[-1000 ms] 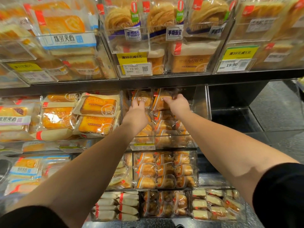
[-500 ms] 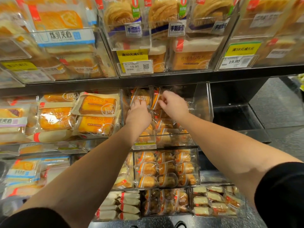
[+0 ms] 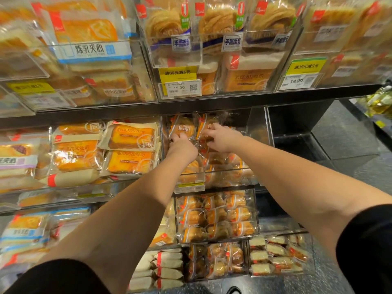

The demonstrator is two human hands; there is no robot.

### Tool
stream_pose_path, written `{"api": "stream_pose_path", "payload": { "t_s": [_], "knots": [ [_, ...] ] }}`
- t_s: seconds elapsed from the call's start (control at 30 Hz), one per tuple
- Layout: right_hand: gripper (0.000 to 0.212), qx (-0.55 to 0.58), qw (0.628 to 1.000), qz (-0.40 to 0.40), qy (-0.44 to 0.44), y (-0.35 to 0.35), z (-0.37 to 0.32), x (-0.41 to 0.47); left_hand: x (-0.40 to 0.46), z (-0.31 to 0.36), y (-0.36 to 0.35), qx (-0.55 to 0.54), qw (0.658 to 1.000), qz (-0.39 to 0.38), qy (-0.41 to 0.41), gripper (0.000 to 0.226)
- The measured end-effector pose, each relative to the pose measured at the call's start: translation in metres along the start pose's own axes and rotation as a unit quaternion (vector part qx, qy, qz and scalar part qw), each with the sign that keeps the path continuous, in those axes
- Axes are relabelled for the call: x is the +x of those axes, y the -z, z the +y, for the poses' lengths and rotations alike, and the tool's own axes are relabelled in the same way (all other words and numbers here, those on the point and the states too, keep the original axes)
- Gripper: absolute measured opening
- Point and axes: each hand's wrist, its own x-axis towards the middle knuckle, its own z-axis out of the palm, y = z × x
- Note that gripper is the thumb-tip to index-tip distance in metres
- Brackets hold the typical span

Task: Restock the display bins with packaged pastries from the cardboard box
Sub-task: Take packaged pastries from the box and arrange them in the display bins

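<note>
The two pastry packs [image 3: 191,127] stood upright at the back of the clear bin [image 3: 257,128] on the middle shelf. Your left hand [image 3: 183,145] curled its fingers on the left pack. Your right hand [image 3: 222,137] pinched the right pack. More small packs [image 3: 216,215] filled the bin below.

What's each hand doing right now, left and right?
Left hand: fingers curled on a small orange pastry pack in the clear bin.
Right hand: fingers on the neighbouring pack; grip cannot be told.
</note>
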Motion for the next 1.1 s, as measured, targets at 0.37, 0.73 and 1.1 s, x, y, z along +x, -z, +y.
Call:
{"api": "stream_pose_path", "payload": {
  "t_s": [0.37,0.73,1.1],
  "knots": [
    [0.065,0.213,0.965,0.083,-0.132,0.021,-0.013,-0.104,-0.071,-0.034,0.038,-0.063,0.976,-0.022,-0.208,0.051],
    [0.053,0.365,0.912,0.12,-0.146,-0.01,-0.099,-0.231,-0.153,-0.123,0.065,-0.067,0.955,-0.018,-0.287,0.038],
    [0.051,0.213,0.974,0.075,-0.026,-0.091,-0.259,-0.323,-0.273,-0.333,0.036,-0.011,0.979,0.039,-0.201,0.041]
  ]
}}
